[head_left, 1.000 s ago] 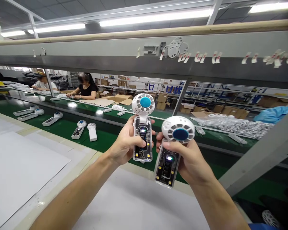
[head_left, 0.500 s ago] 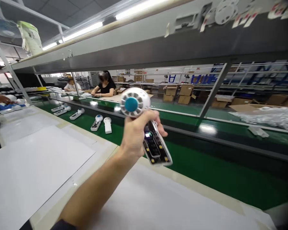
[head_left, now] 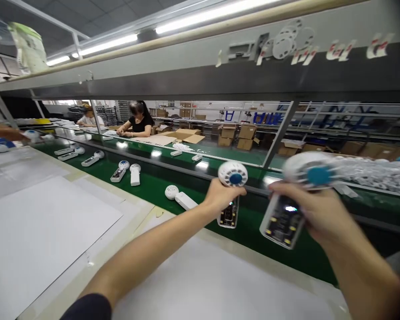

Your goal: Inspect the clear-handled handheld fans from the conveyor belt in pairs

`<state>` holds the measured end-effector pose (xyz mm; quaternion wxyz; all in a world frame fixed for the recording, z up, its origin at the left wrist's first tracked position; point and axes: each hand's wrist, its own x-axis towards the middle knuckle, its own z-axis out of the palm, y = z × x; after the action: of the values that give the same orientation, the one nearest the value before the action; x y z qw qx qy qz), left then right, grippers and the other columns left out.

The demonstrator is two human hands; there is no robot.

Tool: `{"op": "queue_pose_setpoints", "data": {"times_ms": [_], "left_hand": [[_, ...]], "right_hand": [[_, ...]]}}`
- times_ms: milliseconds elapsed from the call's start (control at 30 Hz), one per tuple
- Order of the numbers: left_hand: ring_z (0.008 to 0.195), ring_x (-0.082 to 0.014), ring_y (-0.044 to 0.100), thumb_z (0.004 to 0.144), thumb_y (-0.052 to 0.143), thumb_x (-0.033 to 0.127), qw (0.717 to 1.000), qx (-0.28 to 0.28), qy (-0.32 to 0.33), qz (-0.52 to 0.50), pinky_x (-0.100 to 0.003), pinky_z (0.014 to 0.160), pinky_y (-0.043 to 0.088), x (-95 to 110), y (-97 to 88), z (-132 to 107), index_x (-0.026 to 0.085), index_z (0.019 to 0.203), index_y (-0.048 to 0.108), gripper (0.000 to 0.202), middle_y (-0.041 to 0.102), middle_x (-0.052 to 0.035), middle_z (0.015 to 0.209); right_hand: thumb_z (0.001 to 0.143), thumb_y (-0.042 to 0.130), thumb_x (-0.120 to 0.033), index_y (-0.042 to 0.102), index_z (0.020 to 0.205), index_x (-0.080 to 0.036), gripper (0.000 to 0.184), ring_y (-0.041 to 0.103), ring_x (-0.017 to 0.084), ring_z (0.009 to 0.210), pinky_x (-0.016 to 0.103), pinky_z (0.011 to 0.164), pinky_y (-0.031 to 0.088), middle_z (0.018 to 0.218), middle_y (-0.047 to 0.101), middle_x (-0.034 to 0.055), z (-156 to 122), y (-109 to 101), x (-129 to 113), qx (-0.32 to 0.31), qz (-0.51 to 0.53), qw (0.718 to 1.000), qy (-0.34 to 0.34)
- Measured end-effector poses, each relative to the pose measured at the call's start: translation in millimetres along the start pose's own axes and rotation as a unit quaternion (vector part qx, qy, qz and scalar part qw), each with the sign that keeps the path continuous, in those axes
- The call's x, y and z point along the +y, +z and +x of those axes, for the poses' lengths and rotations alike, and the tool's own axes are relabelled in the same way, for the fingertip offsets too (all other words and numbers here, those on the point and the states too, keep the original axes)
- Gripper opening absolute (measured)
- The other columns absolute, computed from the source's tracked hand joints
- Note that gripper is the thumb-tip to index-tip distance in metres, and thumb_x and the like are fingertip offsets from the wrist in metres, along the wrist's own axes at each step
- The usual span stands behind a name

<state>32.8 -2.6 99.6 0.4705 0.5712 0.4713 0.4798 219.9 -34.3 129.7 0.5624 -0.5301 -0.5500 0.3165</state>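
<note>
My left hand [head_left: 218, 195] reaches out over the green belt, its fingers wrapped round the neck of a white handheld fan [head_left: 232, 172]. This fan has a round slotted head with a blue centre, and its open handle shows a dark circuit board with a small light on. At the right, my right hand [head_left: 315, 211] is closed round a second handheld fan [head_left: 280, 222], also with a blue centre and a lit board in its handle. Motion smears its head. Left of my left hand, a white fan [head_left: 186, 201] lies on the belt.
Several more fans [head_left: 120, 171] lie farther left along the green belt [head_left: 153, 195]. White sheets [head_left: 60, 222] cover the near bench. A shelf beam [head_left: 186, 84] and metal post [head_left: 280, 133] stand ahead. Across the belt a person [head_left: 138, 120] works; another person's arm [head_left: 3, 131] shows at left.
My left hand has moved right and farther away with its fan. My right hand has come into view holding another fan. The view has shifted, showing a fan on the belt that was hidden.
</note>
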Motion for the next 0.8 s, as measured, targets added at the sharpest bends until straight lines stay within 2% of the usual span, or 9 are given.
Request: {"op": "queue_pose_setpoints", "data": {"times_ms": [100, 167, 233, 333, 400, 500, 600, 700, 800], "left_hand": [[0.095, -0.0240, 0.067, 0.076, 0.078, 0.023, 0.993, 0.007, -0.076, 0.092, -0.037, 0.081, 0.056, -40.8, 20.7, 37.8, 0.012, 0.101, 0.066, 0.029, 0.070, -0.0105, 0.103], [0.110, -0.0257, 0.063, 0.084, 0.075, 0.030, 0.981, 0.023, -0.108, 0.157, -0.044, 0.092, 0.054, -59.9, 27.1, 48.4, 0.014, 0.115, 0.064, 0.037, 0.065, -0.0114, 0.120], [0.124, -0.0287, 0.055, 0.088, 0.071, 0.034, 0.967, 0.034, -0.126, 0.219, -0.051, 0.103, 0.048, -73.4, 30.5, 52.5, 0.016, 0.124, 0.060, 0.042, 0.057, -0.0122, 0.135], [0.136, -0.0332, 0.044, 0.088, 0.070, 0.037, 0.950, 0.037, -0.119, 0.287, -0.057, 0.111, 0.038, -82.4, 27.7, 56.3, 0.016, 0.129, 0.058, 0.048, 0.048, -0.0134, 0.146], [0.137, -0.0334, 0.043, 0.088, 0.070, 0.041, 0.946, 0.029, -0.095, 0.309, -0.058, 0.112, 0.037, -81.1, 11.8, 60.5, 0.016, 0.127, 0.060, 0.048, 0.049, -0.0133, 0.146], [0.134, -0.0316, 0.046, 0.089, 0.068, 0.043, 0.947, 0.040, -0.043, 0.315, -0.056, 0.110, 0.039, -72.1, -49.6, 66.7, 0.016, 0.119, 0.065, 0.040, 0.054, -0.0120, 0.141], [0.135, -0.0315, 0.045, 0.092, 0.066, 0.035, 0.945, 0.127, -0.004, 0.302, -0.058, 0.112, 0.038, -64.0, -148.6, 63.8, 0.018, 0.126, 0.061, 0.038, 0.048, -0.0118, 0.147], [0.126, -0.0297, 0.054, 0.094, 0.063, 0.036, 0.942, 0.216, 0.007, 0.257, -0.054, 0.104, 0.047, -63.4, -242.9, 49.7, 0.018, 0.133, 0.056, 0.043, 0.052, -0.0127, 0.142], [0.116, -0.0264, 0.060, 0.095, 0.063, 0.036, 0.938, 0.271, -0.005, 0.217, -0.049, 0.096, 0.054, -71.3, -298.7, 34.7, 0.017, 0.131, 0.057, 0.041, 0.057, -0.0119, 0.134]], "right_hand": [[0.062, 0.081, -0.033, 0.073, 0.088, -0.014, 0.033, 0.070, 0.034, 0.091, 0.041, 0.077, 0.055, 0.091, 0.075, 0.0134, 26.5, 21.9, 53.5, -0.015, -0.169, 0.984, 0.049], [0.068, 0.074, -0.030, 0.071, 0.107, -0.009, 0.044, 0.069, 0.037, 0.098, 0.044, 0.083, 0.054, 0.101, 0.075, 0.0167, 34.4, 33.4, 85.6, -0.027, -0.245, 0.967, 0.063], [0.074, 0.067, -0.025, 0.058, 0.133, -0.001, 0.064, 0.065, 0.042, 0.112, 0.048, 0.091, 0.051, 0.119, 0.069, 0.0245, 34.5, 42.5, 109.0, -0.026, -0.310, 0.947, 0.076], [0.081, 0.058, -0.022, 0.037, 0.150, 0.007, 0.078, 0.056, 0.049, 0.124, 0.055, 0.098, 0.046, 0.134, 0.056, 0.0347, 27.4, 51.7, 126.6, -0.035, -0.386, 0.917, 0.090], [0.086, 0.054, -0.025, 0.032, 0.155, 0.001, 0.077, 0.051, 0.051, 0.129, 0.058, 0.100, 0.043, 0.142, 0.048, 0.0348, 22.6, 54.2, 126.0, -0.042, -0.423, 0.901, 0.081], [0.093, 0.049, -0.035, 0.035, 0.156, -0.012, 0.068, 0.043, 0.048, 0.137, 0.057, 0.104, 0.041, 0.150, 0.039, 0.0266, 16.3, 60.9, 105.4, -0.030, -0.473, 0.881, -0.001], [0.096, 0.043, -0.034, 0.051, 0.143, -0.018, 0.050, 0.051, 0.035, 0.129, 0.046, 0.106, 0.043, 0.143, 0.047, 0.0174, 6.5, 92.7, 70.7, -0.101, -0.441, 0.888, -0.089], [0.096, 0.045, -0.027, 0.056, 0.137, -0.019, 0.043, 0.054, 0.025, 0.125, 0.036, 0.107, 0.042, 0.137, 0.050, 0.0128, -4.1, 158.1, 43.7, -0.281, -0.378, 0.870, -0.149], [0.088, 0.064, -0.034, 0.055, 0.139, -0.024, 0.054, 0.055, 0.030, 0.119, 0.039, 0.098, 0.046, 0.128, 0.054, 0.0120, -8.8, 232.7, 38.6, -0.334, -0.367, 0.853, -0.161]]}}
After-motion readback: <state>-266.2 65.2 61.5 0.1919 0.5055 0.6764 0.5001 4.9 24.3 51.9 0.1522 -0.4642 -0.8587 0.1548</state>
